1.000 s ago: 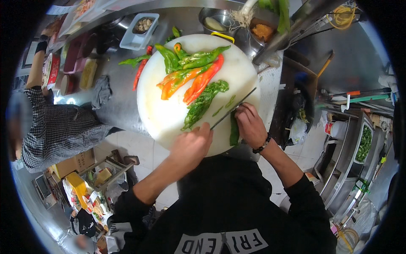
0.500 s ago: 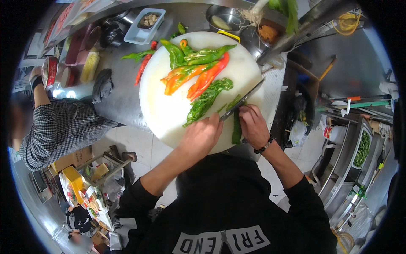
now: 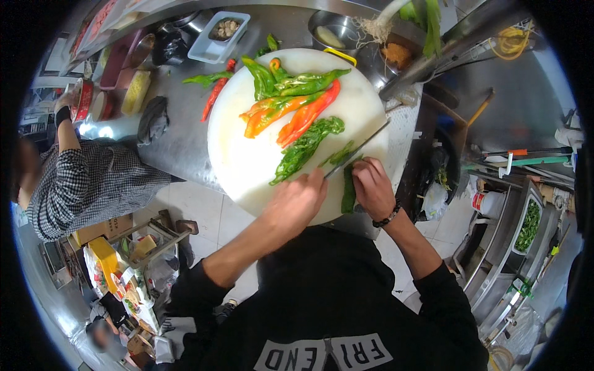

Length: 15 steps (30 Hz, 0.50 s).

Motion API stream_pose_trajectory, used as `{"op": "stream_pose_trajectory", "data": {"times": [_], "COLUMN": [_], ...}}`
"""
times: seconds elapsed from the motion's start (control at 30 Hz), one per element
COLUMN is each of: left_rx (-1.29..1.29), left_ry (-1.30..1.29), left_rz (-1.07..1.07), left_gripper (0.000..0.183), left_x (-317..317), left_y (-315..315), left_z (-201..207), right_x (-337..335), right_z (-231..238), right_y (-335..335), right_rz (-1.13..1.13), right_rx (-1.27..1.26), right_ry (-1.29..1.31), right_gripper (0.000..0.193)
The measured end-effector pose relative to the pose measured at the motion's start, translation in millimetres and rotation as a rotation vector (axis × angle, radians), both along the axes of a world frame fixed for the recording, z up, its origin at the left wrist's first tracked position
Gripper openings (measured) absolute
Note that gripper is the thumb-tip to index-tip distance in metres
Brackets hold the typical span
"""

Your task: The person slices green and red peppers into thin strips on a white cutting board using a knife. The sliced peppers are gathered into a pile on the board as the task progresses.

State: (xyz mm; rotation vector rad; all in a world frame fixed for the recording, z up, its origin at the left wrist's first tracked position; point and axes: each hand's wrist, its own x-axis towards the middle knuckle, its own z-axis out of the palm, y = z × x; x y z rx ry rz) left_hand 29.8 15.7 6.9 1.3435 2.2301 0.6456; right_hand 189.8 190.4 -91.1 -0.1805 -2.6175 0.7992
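Head view, looking down on a steel bench (image 3: 179,133) that runs across the upper half of the frame. At far left a co-worker in a checked shirt (image 3: 80,185) leans toward it, one arm raised to the upper left. Just right of that arm lie a dark cloth (image 3: 152,120) and, higher up, a white tub (image 3: 218,37). Two loose peppers, one green (image 3: 206,79) and one red (image 3: 215,99), lie on the bench beside a round white board (image 3: 247,167) at upper centre.

On the board lies a pile of long peppers: green ones (image 3: 297,83) at the top, orange (image 3: 267,116) and red (image 3: 309,114) below them, and a wrinkled green pepper (image 3: 306,147) slanting down toward the person's hands.

The left hand (image 3: 296,203) lies at the board's lower edge, fingers curled down by the tip of the wrinkled pepper; whether it grips anything I cannot tell. Just to its right, the right hand (image 3: 372,185) is closed around the handle of a knife (image 3: 357,148), whose blade slants up to the right over green pepper pieces (image 3: 339,154). Another green pepper (image 3: 349,191) lies between the two hands, against the right one.

A steel bowl (image 3: 337,31) stands above the board. At far right, a tray of greens (image 3: 529,226) sits on a lower shelf.
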Motion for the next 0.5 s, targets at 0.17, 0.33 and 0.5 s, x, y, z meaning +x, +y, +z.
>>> {"op": "stream_pose_trajectory", "data": {"times": [0.17, 0.33, 0.5], "left_rx": [-0.103, 0.002, -0.086], "left_ry": [-0.038, -0.021, -0.070], "left_rz": [-0.009, 0.049, -0.015], "left_gripper": [0.023, 0.023, 0.023], "left_x": [13, 11, 12], "left_y": [-20, 0, -19], "left_z": [7, -13, 19], "right_x": [2, 1, 5], "right_z": [2, 23, 19], "right_y": [-1, -2, 0], "right_rz": [-0.003, 0.011, 0.027], "right_rx": [-0.036, -0.150, -0.114], "right_ry": [0.009, -0.009, -0.017], "right_gripper": [0.030, 0.032, 0.031]}}
